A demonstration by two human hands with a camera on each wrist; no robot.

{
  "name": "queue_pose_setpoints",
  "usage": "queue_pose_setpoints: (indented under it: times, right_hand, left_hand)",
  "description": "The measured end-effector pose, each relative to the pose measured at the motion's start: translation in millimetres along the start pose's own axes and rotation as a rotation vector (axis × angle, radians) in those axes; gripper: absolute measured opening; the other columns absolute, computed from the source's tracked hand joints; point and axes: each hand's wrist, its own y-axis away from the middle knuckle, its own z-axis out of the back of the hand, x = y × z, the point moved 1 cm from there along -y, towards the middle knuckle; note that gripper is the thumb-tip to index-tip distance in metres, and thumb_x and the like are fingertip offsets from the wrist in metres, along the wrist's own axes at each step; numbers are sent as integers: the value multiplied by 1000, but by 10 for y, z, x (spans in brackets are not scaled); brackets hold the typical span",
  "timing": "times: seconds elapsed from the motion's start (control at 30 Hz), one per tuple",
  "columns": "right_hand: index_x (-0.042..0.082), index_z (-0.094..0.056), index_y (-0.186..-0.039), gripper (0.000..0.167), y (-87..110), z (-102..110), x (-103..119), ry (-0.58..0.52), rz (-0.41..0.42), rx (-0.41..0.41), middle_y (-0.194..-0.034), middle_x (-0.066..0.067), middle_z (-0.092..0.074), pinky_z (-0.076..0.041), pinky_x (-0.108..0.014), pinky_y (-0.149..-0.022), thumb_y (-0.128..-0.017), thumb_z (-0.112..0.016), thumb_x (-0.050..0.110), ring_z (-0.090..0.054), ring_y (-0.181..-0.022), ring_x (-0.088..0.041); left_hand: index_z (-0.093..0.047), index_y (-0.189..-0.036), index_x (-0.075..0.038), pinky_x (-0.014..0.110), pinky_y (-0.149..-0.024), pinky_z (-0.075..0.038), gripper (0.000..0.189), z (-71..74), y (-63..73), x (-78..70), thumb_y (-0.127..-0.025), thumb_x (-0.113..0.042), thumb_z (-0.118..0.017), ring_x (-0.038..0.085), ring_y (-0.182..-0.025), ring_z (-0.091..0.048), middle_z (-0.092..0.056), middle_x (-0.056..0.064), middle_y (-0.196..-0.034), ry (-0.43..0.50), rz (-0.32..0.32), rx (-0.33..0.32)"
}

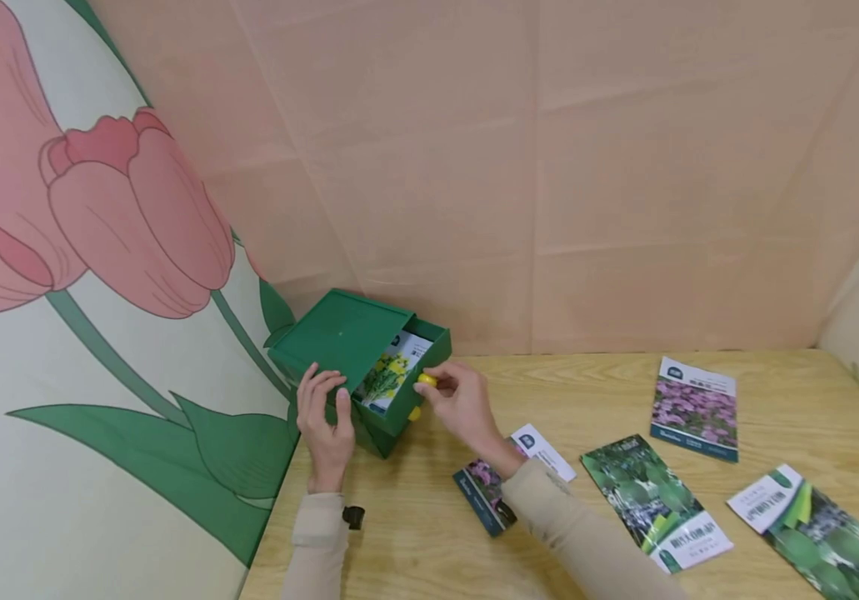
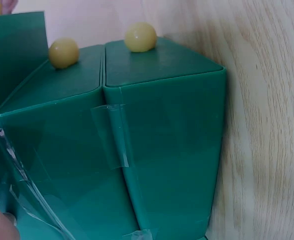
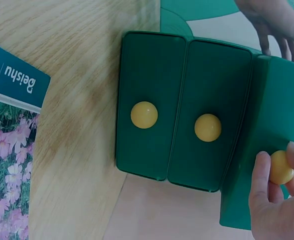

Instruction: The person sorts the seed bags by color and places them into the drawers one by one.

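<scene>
A small green drawer cabinet (image 1: 335, 333) stands on the table's far left, its top drawer (image 1: 438, 350) pulled partway out. Inside that drawer lies a packet picturing yellow flowers (image 1: 393, 367). My right hand (image 1: 466, 408) pinches the top drawer's round yellow knob (image 3: 282, 167) between thumb and fingers. Against the cabinet's near side, at its upper edge, rests my left hand (image 1: 324, 421), fingers relaxed. Two lower drawers (image 3: 152, 60) are closed, each with its own yellow knob (image 3: 208, 127). Clear tape (image 2: 112, 140) runs across the cabinet's side.
Flower packets lie on the wooden table (image 1: 414, 533): one (image 1: 485, 492) partly under my right forearm, a green one (image 1: 646, 492), a pink-flowered one (image 1: 695, 408), another green one (image 1: 826, 533) at the right. Walls with a tulip print (image 1: 137, 217) and pink cloth (image 1: 549, 167) border the table.
</scene>
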Motion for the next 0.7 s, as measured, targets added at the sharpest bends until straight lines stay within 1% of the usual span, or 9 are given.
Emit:
queue_pose_setpoints:
  times: [0.27,0.43,0.57,0.6,0.7]
  right_hand:
    - [2,-80,-102,19,-58,-36,-8,6,34,7,-94,-12,-77,-63,-21,-69,-85,-89,4,-73,-80,-22]
    - [2,-80,-102,19,-78,-85,-7,20,22,23,-94,-12,-76,-62,-21,-70,-86,-89,5,-73,-81,-22]
    - [2,-80,-101,17,-99,-133,9,20,18,34,-94,-12,-75,-63,-22,-70,-87,-89,5,-72,-82,-21]
    - [2,-80,-101,17,-106,-145,11,17,22,37,-95,-12,-74,-64,-22,-70,-87,-89,6,-72,-82,-21]
    - [1,-80,-100,16,-124,-162,13,7,27,44,-95,-13,-74,-64,-22,-70,-87,-89,5,-72,-81,-21]
  left_hand:
    - [-71,-101,13,73,-116,-38,20,-20,1,9,-85,21,-61,67,-126,-53,-68,35,-108,-1,2,8]
    - [-71,-99,14,74,-114,-39,18,-6,8,-2,-85,19,-61,67,-125,-53,-68,36,-106,-13,1,3]
    - [-71,-99,13,72,-115,-39,16,15,-1,-18,-87,17,-61,67,-125,-54,-68,35,-106,-18,0,2]
    - [-71,-99,13,71,-116,-39,14,17,2,-7,-90,15,-61,67,-125,-54,-68,34,-106,-22,-3,-1]
    - [-71,-99,13,73,-116,-39,13,7,22,28,-90,15,-61,67,-124,-54,-68,33,-106,-23,-8,-5]
